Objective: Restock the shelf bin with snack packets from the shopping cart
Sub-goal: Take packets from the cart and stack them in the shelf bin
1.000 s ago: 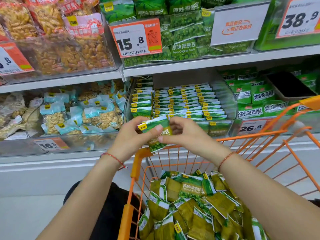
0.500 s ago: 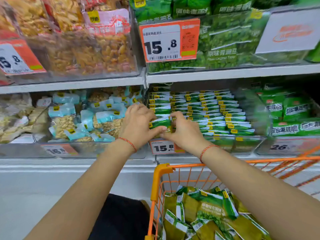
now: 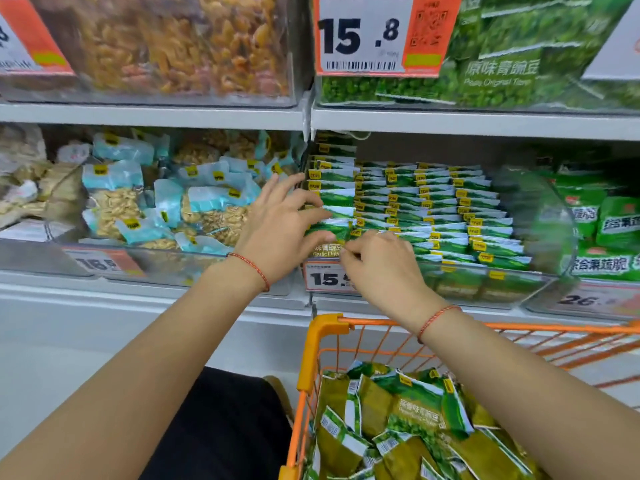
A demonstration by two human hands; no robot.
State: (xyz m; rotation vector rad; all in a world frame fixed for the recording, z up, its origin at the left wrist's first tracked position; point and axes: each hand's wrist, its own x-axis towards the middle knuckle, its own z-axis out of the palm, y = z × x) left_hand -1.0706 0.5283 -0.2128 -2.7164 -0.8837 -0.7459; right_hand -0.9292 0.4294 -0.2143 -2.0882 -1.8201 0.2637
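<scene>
Now the green pea packet (image 3: 327, 242), held above the shopping cart (image 3: 311, 355) a second ago, sits at the front of the shelf bin (image 3: 485, 271)'s left-hand row, so one more is nearly stocked. Left hand (image 3: 277, 233) lies over the row, fingers spread straight, steadying it. Right hand (image 3: 377, 261) pinches the packet's corner with curled fingers.

Grey store shelves (image 3: 450, 121) (two tiers) above pale floor (image 3: 52, 358).

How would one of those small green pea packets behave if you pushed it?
The green pea packet probably bends easily; those in the orange cart lie crumpled. Its glossy film looks slippery. Probably light: the right hand pinches it by fingertips alone.
</scene>
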